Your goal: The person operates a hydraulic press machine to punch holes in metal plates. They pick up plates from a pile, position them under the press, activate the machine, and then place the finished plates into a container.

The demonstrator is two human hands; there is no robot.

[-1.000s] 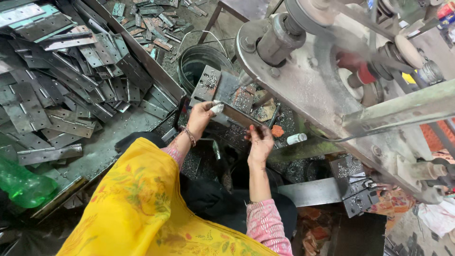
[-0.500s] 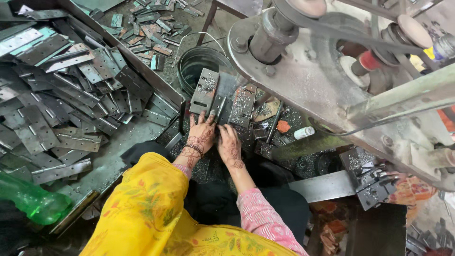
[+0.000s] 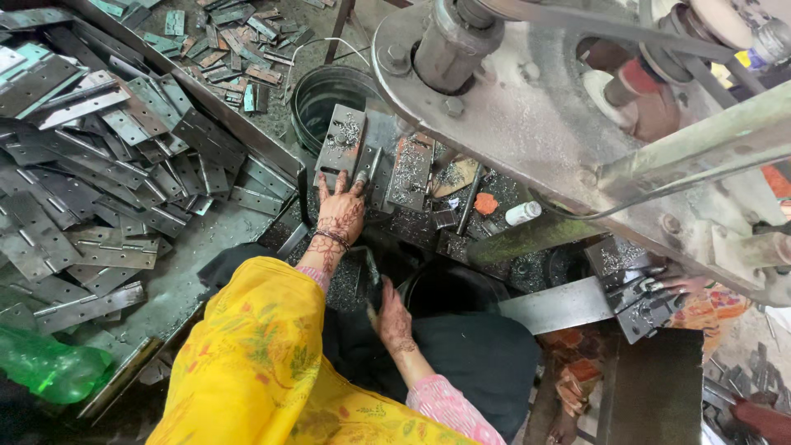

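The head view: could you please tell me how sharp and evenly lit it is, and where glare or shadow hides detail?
Head view: soft daylight, mostly sharp; the pile of metal hinge plates shows pale glare on its flat faces; the left hand is crisp on a metal plate; the right hand sits in deeper shadow beside the dark bucket; the machine wheel looms large and slightly soft.
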